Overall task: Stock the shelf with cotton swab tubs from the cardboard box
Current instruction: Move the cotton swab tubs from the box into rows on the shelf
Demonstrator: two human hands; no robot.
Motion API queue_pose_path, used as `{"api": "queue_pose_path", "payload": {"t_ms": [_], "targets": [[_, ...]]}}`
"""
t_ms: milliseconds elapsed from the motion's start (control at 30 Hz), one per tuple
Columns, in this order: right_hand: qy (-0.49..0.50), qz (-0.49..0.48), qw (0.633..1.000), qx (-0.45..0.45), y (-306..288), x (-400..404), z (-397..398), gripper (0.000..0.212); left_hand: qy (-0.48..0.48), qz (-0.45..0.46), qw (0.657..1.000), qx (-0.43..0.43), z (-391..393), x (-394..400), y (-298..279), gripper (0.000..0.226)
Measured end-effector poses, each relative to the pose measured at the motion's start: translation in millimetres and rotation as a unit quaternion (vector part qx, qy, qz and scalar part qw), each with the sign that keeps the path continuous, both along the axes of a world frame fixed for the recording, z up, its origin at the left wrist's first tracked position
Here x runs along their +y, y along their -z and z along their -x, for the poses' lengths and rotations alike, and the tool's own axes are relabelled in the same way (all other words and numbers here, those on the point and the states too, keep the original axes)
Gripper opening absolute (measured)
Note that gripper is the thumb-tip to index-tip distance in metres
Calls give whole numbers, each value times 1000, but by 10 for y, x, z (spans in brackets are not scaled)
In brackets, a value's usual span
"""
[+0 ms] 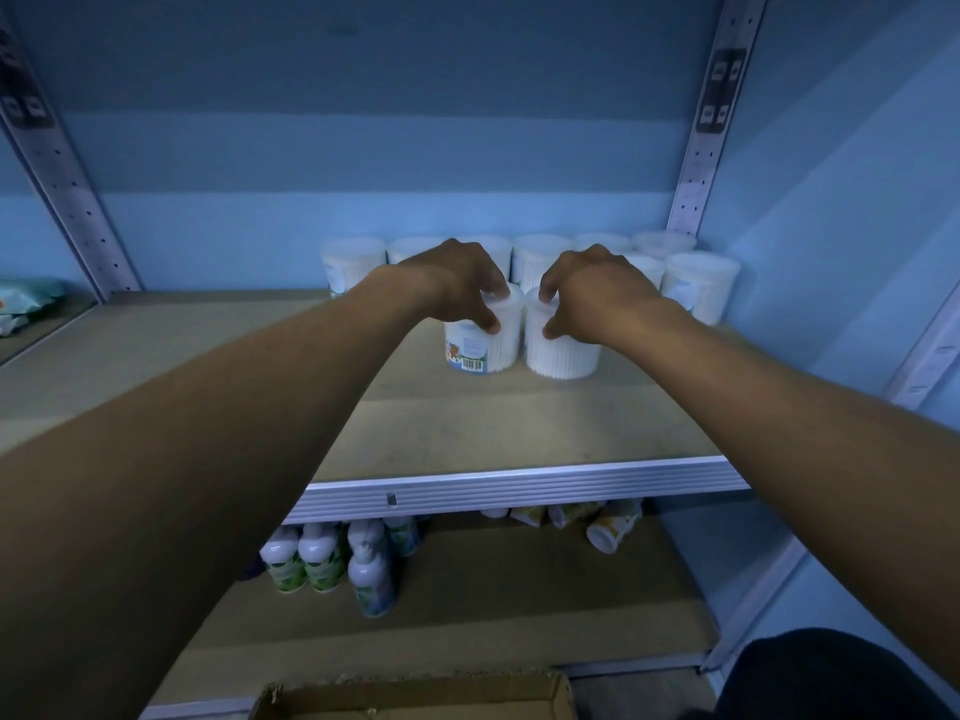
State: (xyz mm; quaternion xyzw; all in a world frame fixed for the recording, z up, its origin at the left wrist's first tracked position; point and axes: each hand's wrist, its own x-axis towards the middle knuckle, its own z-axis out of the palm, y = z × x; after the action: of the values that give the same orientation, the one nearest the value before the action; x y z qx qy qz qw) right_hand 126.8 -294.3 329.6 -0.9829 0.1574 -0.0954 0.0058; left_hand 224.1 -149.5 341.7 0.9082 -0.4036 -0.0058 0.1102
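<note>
Two white cotton swab tubs stand side by side on the wooden shelf (467, 433). My left hand (457, 283) grips the left tub (480, 345), which shows a barcode label, from above by its lid. My right hand (592, 288) grips the right tub (561, 353) the same way. Both tubs rest on the shelf board, in front of a row of several more tubs (535, 254) along the back wall. A flap of the cardboard box (415, 701) shows at the bottom edge; its inside is hidden.
Perforated metal uprights (701, 163) frame the shelf bay. White bottles (322, 558) stand on the lower shelf, with small tipped containers (608, 530) to their right. Packets (26, 298) lie on the neighbouring shelf at the left. A metal rail (519, 491) edges the shelf front.
</note>
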Motion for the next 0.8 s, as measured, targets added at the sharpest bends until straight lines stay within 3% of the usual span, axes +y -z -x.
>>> {"api": "queue_pose_path", "payload": {"t_ms": [800], "targets": [[-3, 4, 998, -69, 149, -591, -921, 47, -4, 5, 1000, -25, -703, -518, 60, 50]]}}
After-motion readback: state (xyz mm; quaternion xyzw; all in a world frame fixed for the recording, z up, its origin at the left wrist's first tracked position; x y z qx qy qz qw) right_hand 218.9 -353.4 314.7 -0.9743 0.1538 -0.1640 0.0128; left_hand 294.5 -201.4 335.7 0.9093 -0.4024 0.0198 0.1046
